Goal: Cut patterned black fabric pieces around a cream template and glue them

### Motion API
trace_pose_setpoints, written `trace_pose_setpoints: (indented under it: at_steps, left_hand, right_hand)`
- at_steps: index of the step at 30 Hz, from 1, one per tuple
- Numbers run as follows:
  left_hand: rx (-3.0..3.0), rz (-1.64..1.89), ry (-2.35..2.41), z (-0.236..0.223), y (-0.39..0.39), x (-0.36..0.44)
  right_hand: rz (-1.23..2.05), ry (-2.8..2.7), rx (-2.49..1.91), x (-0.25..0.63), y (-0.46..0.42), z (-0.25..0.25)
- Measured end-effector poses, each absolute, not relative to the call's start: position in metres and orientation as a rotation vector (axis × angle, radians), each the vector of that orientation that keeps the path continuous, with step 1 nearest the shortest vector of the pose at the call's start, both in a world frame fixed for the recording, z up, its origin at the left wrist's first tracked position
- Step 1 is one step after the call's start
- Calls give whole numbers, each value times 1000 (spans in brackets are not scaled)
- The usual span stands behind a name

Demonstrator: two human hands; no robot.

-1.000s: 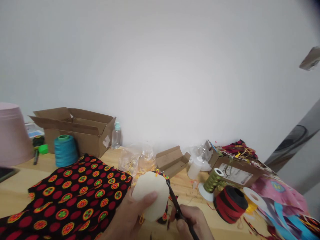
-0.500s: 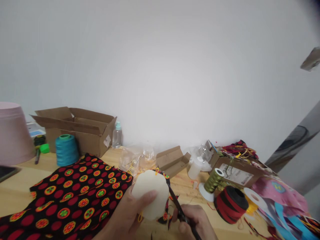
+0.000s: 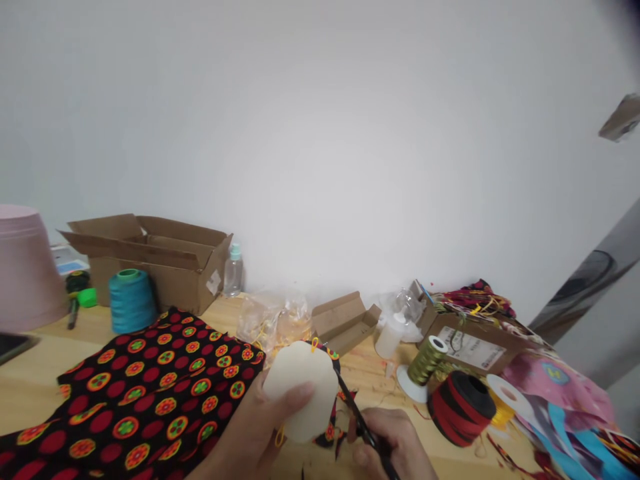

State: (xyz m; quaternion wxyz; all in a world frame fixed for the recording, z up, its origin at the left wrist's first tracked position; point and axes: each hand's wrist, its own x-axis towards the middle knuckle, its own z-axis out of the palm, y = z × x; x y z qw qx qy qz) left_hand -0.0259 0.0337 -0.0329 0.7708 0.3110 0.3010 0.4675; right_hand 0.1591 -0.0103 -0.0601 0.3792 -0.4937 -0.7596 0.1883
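L hand (image 3: 247, 430) grips pale card (image 3: 300, 373), R hand (image 3: 395, 437) clenches prob. scissors (image 3: 347, 392), a bit blurry; best keep them close to card edge w/ cloth scrap (image 3: 330, 433) taut.

Your left hand (image 3: 265, 427) hides part of the pale piece's (image 3: 307, 393) lower left side, the frame's edge crops the pink bin (image 3: 27, 273) and the phone (image 3: 14, 345), and the small print on the box label (image 3: 470, 348) is too blurred for you to read.

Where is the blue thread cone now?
In the head view, the blue thread cone stands at the left, just in front of the large open cardboard box and behind the dotted black cloth.
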Motion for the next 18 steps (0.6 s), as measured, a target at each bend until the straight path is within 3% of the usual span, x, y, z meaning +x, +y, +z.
trace_pose_setpoints:
  at_steps: [7, 18]
  left_hand:
    - [690, 1032, 645, -33, 33, -29]
    - [657, 1063, 639, -28, 35, -28]
  right_hand:
    - [455, -1948, -1312, 163, -10, -57]
    - [1269, -1740, -1102, 159, -4, -61]
